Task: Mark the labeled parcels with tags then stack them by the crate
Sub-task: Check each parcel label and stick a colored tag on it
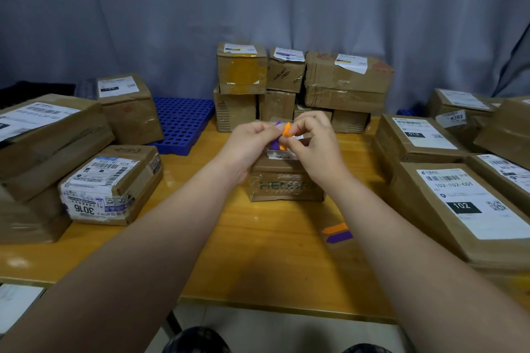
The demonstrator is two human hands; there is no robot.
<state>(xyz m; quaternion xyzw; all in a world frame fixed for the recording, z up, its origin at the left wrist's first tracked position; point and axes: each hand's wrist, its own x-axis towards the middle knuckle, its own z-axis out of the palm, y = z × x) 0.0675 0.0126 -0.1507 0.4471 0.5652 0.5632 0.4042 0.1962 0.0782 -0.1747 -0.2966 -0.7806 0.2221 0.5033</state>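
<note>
Both hands are together above the middle of the table [266,255], fingertips almost touching. The left hand [252,140] pinches a purple tag [276,143] and the right hand [312,137] pinches an orange tag [284,135]. The two tags stand close side by side between the fingers, long axes roughly upright and leaning slightly apart at the top. Whether they are stuck to each other I cannot tell. Directly below the hands sits a small box [284,183]. Its white label [279,155] is on the top face, just under the fingertips and partly hidden by them. That is the relation the next move turns on: the label lies straight down from the pinch, a little nearer the right hand, so the move looks like a short drop, and a tag would have to tip from upright to flat to lie on it. I judge the marking step is in hand and not yet done, since no tag shows on this box. Two spare tags [337,233], orange and purple, lie flat on the table beside the right forearm, pointing toward the left arm. The blue crate [180,120] lies beyond and to the left of the left hand. A stack [301,86] of labelled parcels stands straight beyond both hands, just right of the crate. The left hand is the nearer one to the crate, so carrying the box there would mean a reach forward and slightly leftward. More parcels lie outside each forearm.
</note>
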